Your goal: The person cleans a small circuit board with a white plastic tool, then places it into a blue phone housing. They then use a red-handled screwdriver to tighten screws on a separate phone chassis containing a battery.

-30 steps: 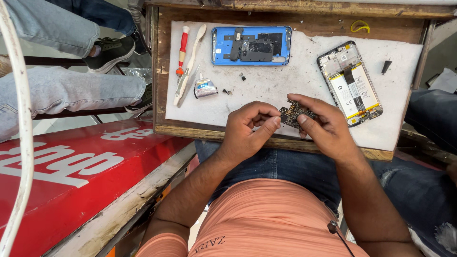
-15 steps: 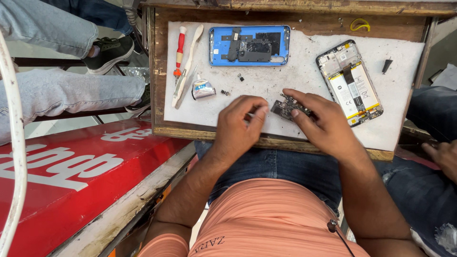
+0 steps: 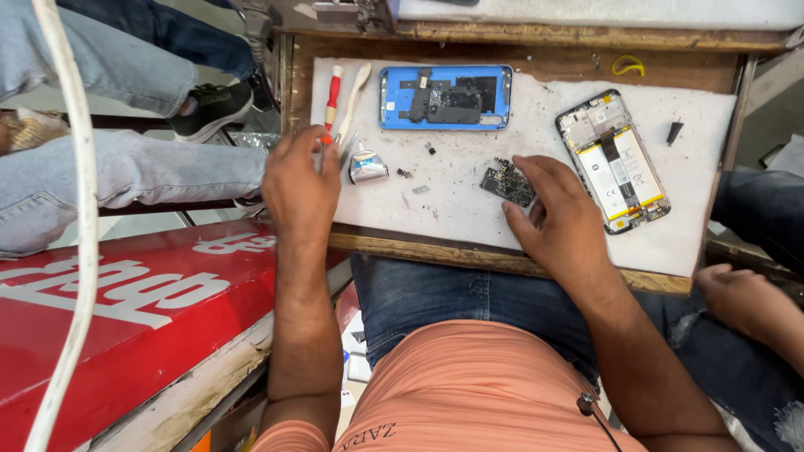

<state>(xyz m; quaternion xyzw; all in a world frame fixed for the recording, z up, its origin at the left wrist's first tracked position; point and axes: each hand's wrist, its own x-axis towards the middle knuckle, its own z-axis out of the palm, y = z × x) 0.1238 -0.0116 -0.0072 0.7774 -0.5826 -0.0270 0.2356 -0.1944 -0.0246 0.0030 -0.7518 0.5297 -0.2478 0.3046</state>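
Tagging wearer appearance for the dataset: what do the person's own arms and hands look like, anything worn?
Both forearms are bare to above the elbow; the left hand and right hand wear no gloves, rings or watch that show. A salmon-orange t-shirt covers the torso, above blue jeans.

A phone repair stall: opened phone [image 3: 614,162], blue back cover [image 3: 444,97], screwdriver [image 3: 332,96] on a worn wooden bench [image 3: 469,251].
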